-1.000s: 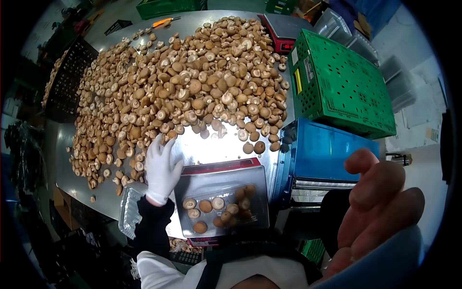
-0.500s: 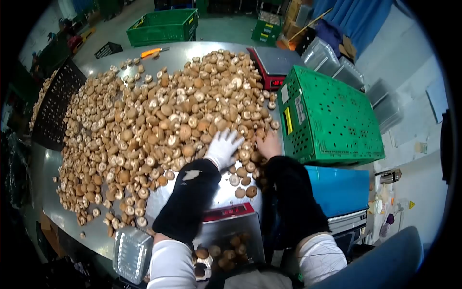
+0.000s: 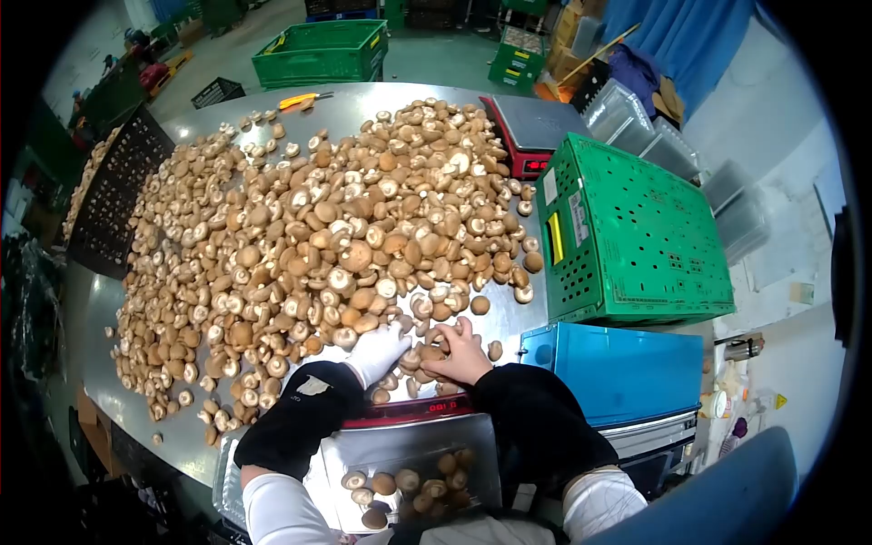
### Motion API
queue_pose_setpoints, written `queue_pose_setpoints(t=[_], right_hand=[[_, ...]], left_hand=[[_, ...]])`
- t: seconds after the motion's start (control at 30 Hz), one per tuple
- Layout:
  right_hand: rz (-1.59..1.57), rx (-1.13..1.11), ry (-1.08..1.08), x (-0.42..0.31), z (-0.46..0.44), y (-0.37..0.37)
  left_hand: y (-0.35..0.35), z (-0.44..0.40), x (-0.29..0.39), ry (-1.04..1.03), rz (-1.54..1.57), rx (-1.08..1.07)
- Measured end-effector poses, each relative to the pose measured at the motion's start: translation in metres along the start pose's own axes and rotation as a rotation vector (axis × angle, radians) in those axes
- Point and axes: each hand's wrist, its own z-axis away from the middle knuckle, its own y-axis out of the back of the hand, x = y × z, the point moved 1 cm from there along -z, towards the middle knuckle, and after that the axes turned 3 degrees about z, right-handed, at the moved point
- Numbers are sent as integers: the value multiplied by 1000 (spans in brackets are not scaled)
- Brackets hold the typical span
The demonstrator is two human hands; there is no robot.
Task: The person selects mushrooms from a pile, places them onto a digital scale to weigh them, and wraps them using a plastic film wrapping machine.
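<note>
My left hand (image 3: pixel 380 351), in a white glove, touches mushrooms at the near edge of a large mushroom pile (image 3: pixel 300 236). Bare and curved over a few mushrooms, my right hand (image 3: pixel 460 352) lies just to its right, its thumb and fingers around a brown cap. What the left fingertips hold is hard to make out. Below both hands stands a red scale (image 3: pixel 409 411) with a lit display. On its metal plate are several mushrooms (image 3: pixel 422 486), some in a clear tray.
A green crate (image 3: pixel 654 236) and a blue box (image 3: pixel 618 372) stand at the right. Behind the pile is a second scale (image 3: pixel 540 123). A black crate (image 3: pixel 118 200) leans at the left. An orange-handled tool (image 3: pixel 300 100) lies at the far edge.
Both hands first reached forward into the pile, the right one coming from close to the camera. Since then they have drawn back toward the scale, with mushrooms now gathered near its display.
</note>
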Motion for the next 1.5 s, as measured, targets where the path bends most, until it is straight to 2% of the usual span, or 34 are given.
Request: queue_pose_setpoints(t=[0.03, 0.07, 0.1, 0.17, 0.2, 0.23, 0.3, 0.37, 0.43, 0.5, 0.57, 0.63, 0.67, 0.7, 0.77, 0.83, 0.9, 0.93, 0.97, 1.03, 1.07, 1.17, 1.2, 1.23, 1.3, 1.37, 1.4, 1.47, 1.5], right_hand=[[-38, -77, 44, -1, -2, -2], [-87, -107, 34, 2, -5, -4], [-134, -137, 24, 6, -9, -5], [-121, 25, 19, 16, -15, -2], [-278, -20, -36, 25, -20, 4], [-434, -65, -93, 33, -23, 12], [-567, -180, -266, 47, -25, 22], [-523, -169, -230, 53, -29, 16], [-428, -41, -81, 39, -30, 14], [-122, 129, 8, 23, -21, -6], [79, 0, 170, -5, -8, -10], [278, 9, 224, -21, 4, -16], [209, 91, 246, -17, 5, -18], [123, 156, 240, -8, 5, -17], [2, -18, 162, 19, -4, -11], [-3, -59, 146, 29, -9, -5], [-215, -5, 185, 42, -20, -11], [-312, 5, 120, 36, -23, -4], [-270, 129, 161, 28, -20, 4], [-1044, -270, -221, 14, -23, 29], [-1155, -301, -286, 4, -19, 43], [-1655, -506, -338, -10, -7, 71], [-1741, -582, -330, -10, 1, 77], [-1774, -649, -306, -13, 11, 84], [-1845, -854, -131, -8, 31, 84], [-1597, -727, -177, -28, 70, 95], [-1474, -699, -177, -35, 92, 93], [-1189, -719, -164, -46, 123, 92], [-928, -735, -120, -49, 138, 87]], left_hand=[[5, 11, -2, 73, 22, -70], [-1, 22, -10, 118, 108, 46], [6, 32, -14, 161, 232, 42], [32, 52, -13, 270, 420, 154], [34, 57, -12, 365, 593, 290], [30, 64, -18, 310, 683, 457], [20, 73, -27, 571, 1134, 398], [17, 76, -34, 600, 1129, 363], [35, 69, -18, 478, 952, 243], [38, 53, -1, 268, 818, 293], [26, 32, 10, 236, 479, 101], [12, 10, 20, 168, 286, -45], [5, 5, 26, 176, 147, -172], [-4, 1, 31, 201, 53, -200], [3, -10, 38, 231, 39, -434], [6, -13, 37, 210, 44, -489], [1, -11, 29, 167, 151, -504], [2, -6, 27, 79, 63, -517], [-14, -7, 20, 153, 127, -513], [1, 1, 22, 166, 156, -373], [-26, 1, 11, 184, 196, -282], [8, 15, 15, 84, 149, -166], [6, 19, 9, 109, 215, 7], [30, 24, 11, 200, 358, -19], [22, 36, 2, 91, 678, 358], [66, 65, 27, 139, 983, 451], [85, 83, 43, 170, 1094, 429], [111, 126, 79, 264, 1401, 281], [117, 148, 94, 270, 1461, 215]])
